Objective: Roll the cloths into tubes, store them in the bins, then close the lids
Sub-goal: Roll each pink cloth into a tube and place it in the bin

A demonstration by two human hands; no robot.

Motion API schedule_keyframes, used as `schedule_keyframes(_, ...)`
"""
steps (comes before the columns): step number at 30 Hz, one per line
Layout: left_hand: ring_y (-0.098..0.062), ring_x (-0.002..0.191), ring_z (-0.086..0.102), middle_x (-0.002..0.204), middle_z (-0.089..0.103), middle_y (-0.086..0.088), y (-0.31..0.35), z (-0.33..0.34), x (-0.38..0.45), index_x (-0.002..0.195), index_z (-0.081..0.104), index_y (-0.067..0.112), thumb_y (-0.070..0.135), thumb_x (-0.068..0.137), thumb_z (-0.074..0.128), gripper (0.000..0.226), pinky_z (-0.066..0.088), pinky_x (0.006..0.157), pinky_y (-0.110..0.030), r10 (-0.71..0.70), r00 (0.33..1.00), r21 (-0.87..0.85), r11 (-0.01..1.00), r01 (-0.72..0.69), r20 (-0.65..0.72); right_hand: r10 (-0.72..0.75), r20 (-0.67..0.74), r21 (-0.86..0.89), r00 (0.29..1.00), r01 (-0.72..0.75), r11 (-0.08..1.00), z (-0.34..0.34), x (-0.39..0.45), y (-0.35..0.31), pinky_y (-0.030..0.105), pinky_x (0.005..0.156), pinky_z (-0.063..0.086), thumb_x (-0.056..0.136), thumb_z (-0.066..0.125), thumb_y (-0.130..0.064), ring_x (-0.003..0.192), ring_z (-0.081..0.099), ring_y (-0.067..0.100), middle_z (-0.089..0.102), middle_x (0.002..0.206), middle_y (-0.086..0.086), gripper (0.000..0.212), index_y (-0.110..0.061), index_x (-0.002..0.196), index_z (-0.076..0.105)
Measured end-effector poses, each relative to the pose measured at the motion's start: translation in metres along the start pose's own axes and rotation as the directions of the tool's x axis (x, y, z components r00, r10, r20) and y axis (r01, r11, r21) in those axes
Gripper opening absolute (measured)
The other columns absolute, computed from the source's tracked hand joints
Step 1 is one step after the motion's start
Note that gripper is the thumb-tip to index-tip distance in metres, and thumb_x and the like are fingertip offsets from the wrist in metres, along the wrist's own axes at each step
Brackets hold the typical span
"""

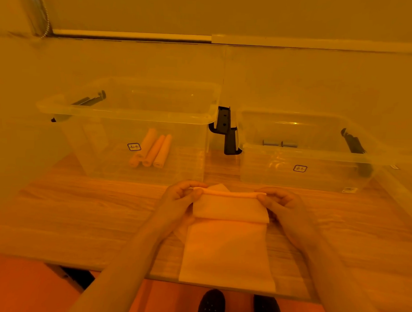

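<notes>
While the cloth (228, 250) lies flat on the table (82, 205), its far edge is pinched in both grips, left hand (183, 197) and right hand (278, 202). Roll tight, ends level. Beyond the grips: left bin (132, 111) with three rolls (153, 150).

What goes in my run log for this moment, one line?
hands: left, right pinch cloth | cloth: rolling begun | left bin: three rolls

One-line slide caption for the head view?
Both hands roll a cloth; three rolls lie in the left bin.
</notes>
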State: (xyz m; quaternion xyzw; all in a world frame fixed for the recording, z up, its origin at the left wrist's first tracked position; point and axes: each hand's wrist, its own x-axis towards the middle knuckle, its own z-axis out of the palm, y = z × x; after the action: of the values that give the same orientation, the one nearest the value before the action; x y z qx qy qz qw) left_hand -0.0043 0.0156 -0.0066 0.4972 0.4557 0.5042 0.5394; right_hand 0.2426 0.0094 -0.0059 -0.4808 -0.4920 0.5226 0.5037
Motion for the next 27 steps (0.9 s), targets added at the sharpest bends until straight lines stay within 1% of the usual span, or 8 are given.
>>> schedule_keyframes(4, -0.012, 0.071, 0.066, 0.075, 0.073, 0.0, -0.0002, 0.0024, 0.001, 0.091, 0.07, 0.01, -0.007, 0.088, 0.054, 0.024, 0.054, 0.06, -0.023, -0.027, 0.999, -0.064, 0.998, 0.025, -0.028, 0.013, -0.01, 0.036, 1.0, -0.012, 0.999, -0.0012, 0.0001, 0.0013, 0.036, 0.062, 0.052, 0.087, 0.062, -0.007, 0.072, 0.067, 0.023, 0.074, 0.088, 0.01, 0.017, -0.016, 0.098, 0.072)
schedule_keyframes(8, -0.013, 0.085, 0.067, 0.089, 0.074, 0.0, -0.0011, 0.0018, 0.0011, 0.086, 0.074, 0.018, 0.006, 0.089, 0.06, 0.019, 0.052, 0.067, -0.024, 0.015, 0.998, 0.027, 1.0, -0.013, -0.055, 0.029, -0.022, 0.026, 0.999, -0.028, 0.999, -0.001, 0.0, 0.0001, 0.038, 0.064, 0.051, 0.083, 0.066, -0.012, 0.074, 0.063, 0.03, 0.073, 0.087, 0.015, 0.015, -0.013, 0.097, 0.072)
schedule_keyframes(11, -0.014, 0.082, 0.069, 0.087, 0.074, 0.001, -0.0009, 0.0012, -0.0007, 0.095, 0.072, 0.017, 0.004, 0.089, 0.06, 0.018, 0.053, 0.062, -0.022, 0.016, 0.999, 0.018, 1.0, -0.015, -0.044, 0.014, -0.032, 0.001, 0.999, -0.014, 1.0, 0.0004, -0.0006, -0.0015, 0.037, 0.06, 0.051, 0.083, 0.066, -0.012, 0.072, 0.064, 0.028, 0.073, 0.085, 0.012, 0.014, -0.011, 0.096, 0.071)
schedule_keyframes(13, -0.015, 0.082, 0.07, 0.091, 0.074, -0.002, -0.0004, 0.0011, -0.0011, 0.106, 0.068, 0.018, 0.004, 0.088, 0.06, 0.023, 0.056, 0.062, -0.025, -0.004, 0.999, 0.01, 1.0, 0.005, -0.036, 0.02, -0.015, -0.007, 1.0, -0.02, 1.0, 0.0002, -0.0005, -0.0018, 0.035, 0.06, 0.054, 0.083, 0.066, -0.011, 0.072, 0.067, 0.025, 0.074, 0.087, 0.01, 0.019, -0.014, 0.102, 0.07)
schedule_keyframes(16, -0.016, 0.078, 0.069, 0.085, 0.074, -0.003, -0.0006, 0.0011, -0.0017, 0.095, 0.069, 0.015, 0.006, 0.088, 0.061, 0.014, 0.056, 0.063, -0.025, 0.007, 0.999, 0.048, 0.999, -0.004, -0.048, 0.039, 0.012, 0.003, 0.999, -0.039, 0.999, -0.0016, 0.0007, -0.0002, 0.032, 0.059, 0.056, 0.085, 0.064, -0.009, 0.073, 0.068, 0.025, 0.074, 0.092, 0.011, 0.025, -0.019, 0.108, 0.069)
schedule_keyframes(20, -0.018, 0.076, 0.067, 0.086, 0.07, -0.002, 0.0004, 0.0014, -0.0024, 0.09, 0.066, 0.017, 0.018, 0.092, 0.057, 0.009, 0.054, 0.058, -0.029, 0.014, 0.999, 0.137, 0.99, -0.01, -0.032, 0.019, 0.004, -0.02, 1.0, -0.019, 1.0, -0.0015, 0.0014, 0.0024, 0.031, 0.052, 0.049, 0.088, 0.064, -0.014, 0.066, 0.062, 0.025, 0.072, 0.081, 0.012, 0.011, -0.014, 0.095, 0.072)
schedule_keyframes(24, -0.023, 0.079, 0.066, 0.089, 0.068, -0.005, 0.0004, 0.0002, -0.0016, 0.091, 0.065, 0.019, 0.018, 0.093, 0.056, 0.009, 0.056, 0.065, -0.04, 0.02, 0.999, 0.145, 0.989, -0.015, -0.033, 0.01, -0.037, -0.021, 0.999, -0.011, 1.0, -0.0002, 0.0029, 0.0033, 0.03, 0.049, 0.049, 0.089, 0.064, -0.016, 0.065, 0.064, 0.024, 0.071, 0.078, 0.01, 0.008, -0.014, 0.091, 0.071)
schedule_keyframes(27, -0.013, 0.07, 0.066, 0.076, 0.07, 0.003, 0.001, 0.0007, -0.0019, 0.094, 0.068, 0.017, 0.009, 0.093, 0.056, 0.015, 0.054, 0.057, -0.03, 0.03, 0.999, 0.058, 0.998, -0.027, -0.04, 0.008, -0.031, -0.009, 0.999, -0.008, 1.0, -0.0004, 0.0019, 0.0023, 0.034, 0.052, 0.05, 0.088, 0.063, -0.014, 0.067, 0.064, 0.026, 0.072, 0.082, 0.013, 0.011, -0.014, 0.097, 0.07)
